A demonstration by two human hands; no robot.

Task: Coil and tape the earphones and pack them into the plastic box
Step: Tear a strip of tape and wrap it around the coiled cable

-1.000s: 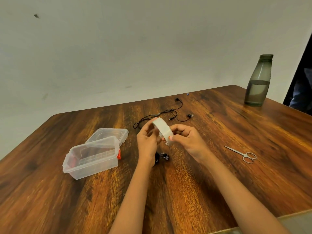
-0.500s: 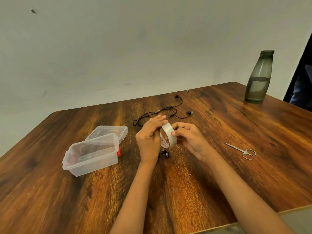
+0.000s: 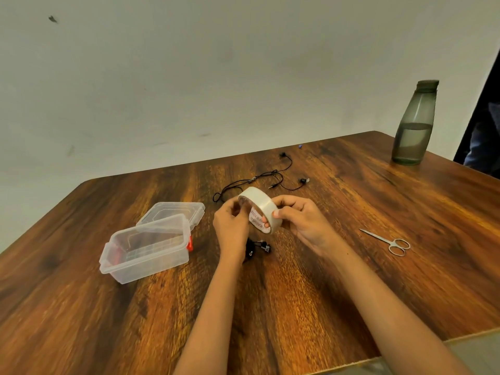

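One roll point(image 3: 263, 205) is held over the table point(image 3: 284, 307), pinched by the right hand point(image 3: 303, 221) with fingers through the core, its left rim picked at by the curled fingers of the left hand point(image 3: 231, 226). Since a second ago it has been turned, so the tape end is probably being sought. One set of coiled earphones point(image 3: 257, 249) lies untaped beneath. One box point(image 3: 146, 247) and one lid point(image 3: 173, 213) are seen left, one scissors point(image 3: 389, 239) right, one set of loose earphones point(image 3: 270, 178) farther, one bottle point(image 3: 415, 123) far right.

black earphones point(image 3: 273, 177), clear plastic box point(image 3: 146, 249), brown wood-grain table point(image 3: 351, 280), grey bottle point(image 3: 414, 125)
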